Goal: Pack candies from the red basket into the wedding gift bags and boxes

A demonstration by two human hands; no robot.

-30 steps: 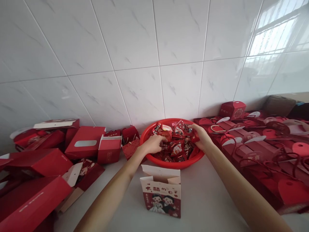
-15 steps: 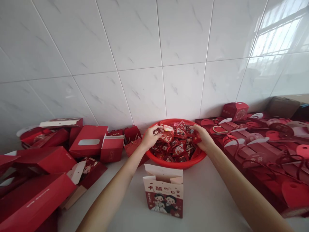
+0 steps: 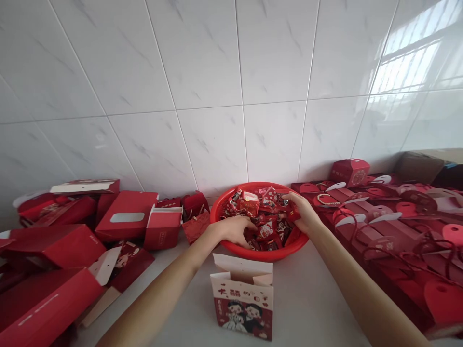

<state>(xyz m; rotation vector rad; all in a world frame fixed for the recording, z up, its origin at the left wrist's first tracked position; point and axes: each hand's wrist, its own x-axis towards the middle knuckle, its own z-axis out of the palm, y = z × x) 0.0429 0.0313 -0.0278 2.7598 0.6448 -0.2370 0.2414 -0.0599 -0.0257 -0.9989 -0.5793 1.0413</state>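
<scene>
A red plastic basket (image 3: 261, 256) full of small red wrapped packets (image 3: 267, 230) stands near the tiled wall. My left hand (image 3: 237, 229) reaches over its front left rim, fingers curled down onto the packets; what they hold, if anything, is hidden. At the basket's right side, my right hand (image 3: 301, 212) has its fingers bent around a dark red packet (image 3: 284, 202). In front of the basket an open-topped paper box (image 3: 243, 306) stands upright, cream at the top and red below, with a cartoon couple printed on it.
Red boxes (image 3: 126, 216) lie heaped on the left side of the white table (image 3: 304, 294). Rows of red boxes with cord handles (image 3: 383, 226) cover the right side. A brown carton (image 3: 417, 168) sits at the far right against the tiled wall (image 3: 210, 140).
My left hand has moved from the packets at the back left down to those at the front left. My right hand has stayed at the right side. The view has shifted slightly.
</scene>
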